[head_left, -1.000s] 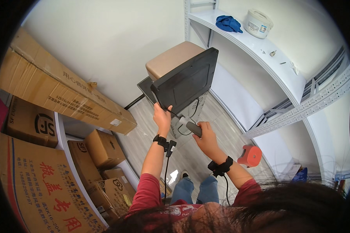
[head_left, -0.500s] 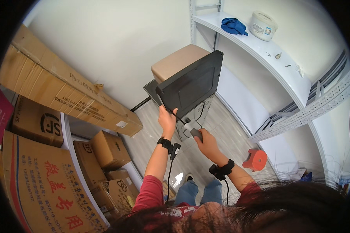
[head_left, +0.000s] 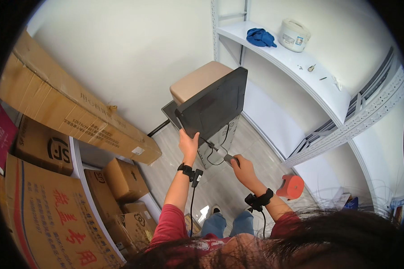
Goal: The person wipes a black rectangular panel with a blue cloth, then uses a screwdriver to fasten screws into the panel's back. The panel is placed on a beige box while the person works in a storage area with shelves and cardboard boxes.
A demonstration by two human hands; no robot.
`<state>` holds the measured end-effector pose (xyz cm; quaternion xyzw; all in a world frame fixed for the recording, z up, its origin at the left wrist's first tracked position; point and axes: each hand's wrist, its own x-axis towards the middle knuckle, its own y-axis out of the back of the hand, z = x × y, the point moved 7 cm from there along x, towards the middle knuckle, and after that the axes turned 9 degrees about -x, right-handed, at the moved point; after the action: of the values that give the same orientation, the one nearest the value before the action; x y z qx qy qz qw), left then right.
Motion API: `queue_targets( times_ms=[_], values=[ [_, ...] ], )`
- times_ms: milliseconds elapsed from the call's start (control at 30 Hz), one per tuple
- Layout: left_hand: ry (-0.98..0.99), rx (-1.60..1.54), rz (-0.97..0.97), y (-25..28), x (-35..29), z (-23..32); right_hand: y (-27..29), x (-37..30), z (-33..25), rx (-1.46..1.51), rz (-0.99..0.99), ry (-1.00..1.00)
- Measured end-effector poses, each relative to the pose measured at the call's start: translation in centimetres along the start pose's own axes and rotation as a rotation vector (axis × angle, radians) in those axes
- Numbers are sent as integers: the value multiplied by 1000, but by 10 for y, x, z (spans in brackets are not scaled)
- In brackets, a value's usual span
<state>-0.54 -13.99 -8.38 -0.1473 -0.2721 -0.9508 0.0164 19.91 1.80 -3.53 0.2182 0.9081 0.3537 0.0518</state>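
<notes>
A black flat panel [head_left: 215,103] leans at a slant in front of a beige box-like piece [head_left: 199,78]. My left hand [head_left: 189,144] is closed at the panel's lower left corner, thumb against its face and fingers round the edge. My right hand [head_left: 243,169] grips a grey-handled tool [head_left: 229,158], its pale neck and dark shaft pointing up-left below the panel. The tool's far end is hard to make out. Beneath the panel stands a pale patterned board [head_left: 217,145], with a thin black cable [head_left: 227,133] looping in front.
A long cardboard carton [head_left: 81,103] and stacked boxes [head_left: 125,181] line the left side. White shelving [head_left: 300,67] on the right bears a blue cloth [head_left: 261,37] and a white rice cooker [head_left: 294,35]. A red stool [head_left: 291,187] stands on the floor near my right forearm.
The view has shifted slightly, so the panel sits lower and further left. My right hand and the tool have drawn a little away from my left hand, which stays at the panel's corner.
</notes>
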Motion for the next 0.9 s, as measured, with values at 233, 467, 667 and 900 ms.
queue_targets(
  times_ms=[233, 467, 667, 900],
  values=[
    [-245, 28, 179, 31, -15, 29, 40, 2, 9, -28, 79, -38],
    [-630, -45, 71, 14, -54, 140, 102, 12, 40, -140, 218, -43],
    [-724, -287, -178, -88, -43, 267, 189, 49, 91, -167, 335, -17],
    [-848, -370, -356, -264, -35, 384, 302, 126, 196, -14, 530, -141]
  ],
)
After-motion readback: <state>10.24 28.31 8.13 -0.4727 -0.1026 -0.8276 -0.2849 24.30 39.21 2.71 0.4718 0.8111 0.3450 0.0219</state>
